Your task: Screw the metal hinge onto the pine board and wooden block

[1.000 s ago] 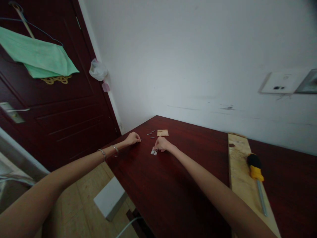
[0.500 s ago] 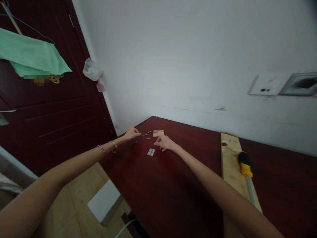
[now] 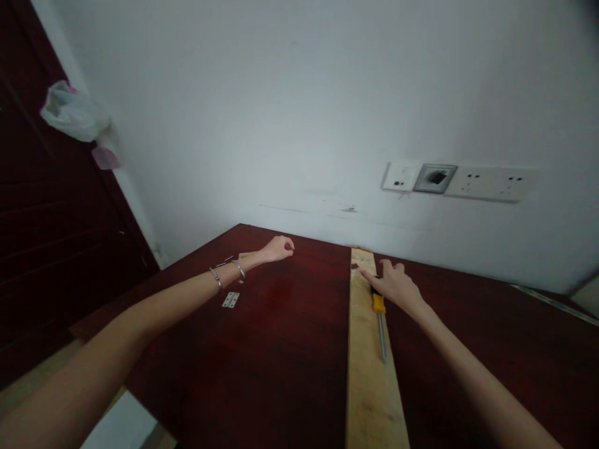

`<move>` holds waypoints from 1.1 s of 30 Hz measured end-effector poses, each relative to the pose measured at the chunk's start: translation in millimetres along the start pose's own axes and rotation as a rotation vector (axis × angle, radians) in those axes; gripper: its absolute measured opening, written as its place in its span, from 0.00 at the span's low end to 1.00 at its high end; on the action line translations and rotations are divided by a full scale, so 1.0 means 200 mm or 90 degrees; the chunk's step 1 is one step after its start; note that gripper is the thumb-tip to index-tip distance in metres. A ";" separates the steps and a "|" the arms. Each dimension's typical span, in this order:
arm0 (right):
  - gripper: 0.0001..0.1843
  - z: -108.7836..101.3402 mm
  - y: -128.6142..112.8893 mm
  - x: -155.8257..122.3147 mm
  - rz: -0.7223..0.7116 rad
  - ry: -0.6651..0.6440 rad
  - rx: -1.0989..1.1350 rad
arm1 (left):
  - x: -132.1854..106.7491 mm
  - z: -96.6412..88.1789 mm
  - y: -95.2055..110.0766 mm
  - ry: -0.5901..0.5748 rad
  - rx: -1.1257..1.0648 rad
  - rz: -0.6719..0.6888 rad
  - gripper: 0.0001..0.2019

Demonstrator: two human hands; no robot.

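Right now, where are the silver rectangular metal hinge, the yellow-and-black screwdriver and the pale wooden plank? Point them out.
Silver rectangular metal hinge (image 3: 231, 300): head view, middle of its plate.
Yellow-and-black screwdriver (image 3: 380, 324): head view, upper part of the shaft.
Pale wooden plank (image 3: 367, 368): head view, bare upper face.

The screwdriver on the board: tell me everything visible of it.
The screwdriver has a black-and-yellow handle and a straight grey shaft that looks metallic. It lies lengthwise on the wooden board, handle toward the wall, tip toward the viewer. The right hand covers part of the black section; whether it touches is unclear. The tip's shape is too small to tell.
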State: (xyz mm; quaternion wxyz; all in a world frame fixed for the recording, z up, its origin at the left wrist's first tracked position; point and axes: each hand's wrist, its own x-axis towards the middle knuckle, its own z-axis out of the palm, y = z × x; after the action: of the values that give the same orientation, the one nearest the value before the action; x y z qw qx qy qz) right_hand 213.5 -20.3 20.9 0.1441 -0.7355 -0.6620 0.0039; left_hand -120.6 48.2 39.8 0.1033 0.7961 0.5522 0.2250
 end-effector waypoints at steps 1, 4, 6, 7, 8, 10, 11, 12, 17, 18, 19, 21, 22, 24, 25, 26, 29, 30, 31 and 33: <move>0.40 0.03 0.02 -0.01 0.015 -0.025 0.013 | 0.03 0.05 0.06 -0.008 0.016 0.020 0.09; 0.37 0.11 0.06 -0.02 0.029 -0.105 0.066 | 0.08 0.15 0.23 -0.032 0.145 0.115 0.10; 0.31 0.14 0.06 -0.01 0.030 -0.116 0.088 | 0.11 0.21 0.33 -0.046 0.260 0.194 0.11; 0.29 0.15 0.07 -0.01 0.031 -0.111 0.096 | 0.12 0.23 0.37 -0.056 0.297 0.238 0.11; 0.27 0.15 0.08 0.00 0.032 -0.104 0.103 | 0.12 0.25 0.42 -0.067 0.322 0.283 0.12; 0.23 0.14 0.09 0.00 0.030 -0.093 0.125 | 0.13 0.29 0.49 -0.091 0.352 0.370 0.15; 0.21 0.13 0.11 0.01 0.029 -0.088 0.140 | 0.13 0.31 0.53 -0.097 0.362 0.412 0.18; 0.20 0.13 0.13 0.01 0.028 -0.084 0.156 | 0.13 0.33 0.56 -0.098 0.370 0.453 0.20; 0.20 0.05 0.29 0.01 0.058 -0.088 0.255 | 0.11 0.44 0.70 -0.099 0.389 0.700 0.31; 0.21 0.03 0.34 0.00 0.073 -0.089 0.273 | 0.10 0.47 0.72 -0.105 0.394 0.756 0.32; 0.23 0.00 0.38 0.00 0.087 -0.087 0.288 | 0.09 0.49 0.74 -0.112 0.397 0.810 0.32; 0.24 -0.04 0.48 -0.02 0.110 -0.079 0.315 | 0.08 0.54 0.78 -0.114 0.401 0.889 0.31; 0.24 -0.06 0.52 -0.03 0.121 -0.073 0.334 | 0.07 0.56 0.79 -0.113 0.400 0.912 0.31; 0.25 -0.10 0.59 -0.07 0.148 -0.065 0.387 | 0.08 0.59 0.81 -0.119 0.391 0.929 0.32; 0.24 -0.11 0.62 -0.09 0.159 -0.063 0.409 | 0.08 0.60 0.82 -0.131 0.384 0.929 0.33; 0.24 -0.13 0.64 -0.11 0.165 -0.064 0.426 | 0.10 0.60 0.83 -0.151 0.375 0.930 0.34; 0.26 -0.16 0.68 -0.19 0.159 -0.072 0.441 | 0.14 0.58 0.85 -0.235 0.346 0.933 0.34; 0.27 -0.17 0.69 -0.21 0.158 -0.076 0.442 | 0.15 0.56 0.86 -0.265 0.339 0.927 0.33; 0.28 -0.18 0.70 -0.22 0.161 -0.079 0.444 | 0.16 0.54 0.87 -0.292 0.336 0.918 0.32; 0.29 -0.18 0.72 -0.24 0.178 -0.076 0.451 | 0.16 0.47 0.89 -0.320 0.339 0.902 0.31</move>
State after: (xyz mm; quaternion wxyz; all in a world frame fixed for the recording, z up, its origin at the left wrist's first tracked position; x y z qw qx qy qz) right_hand 355.5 -86.5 14.2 0.3486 -0.7217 -0.5203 0.2948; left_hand 81.1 19.7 37.4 -0.1362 0.9826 -0.0901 -0.0887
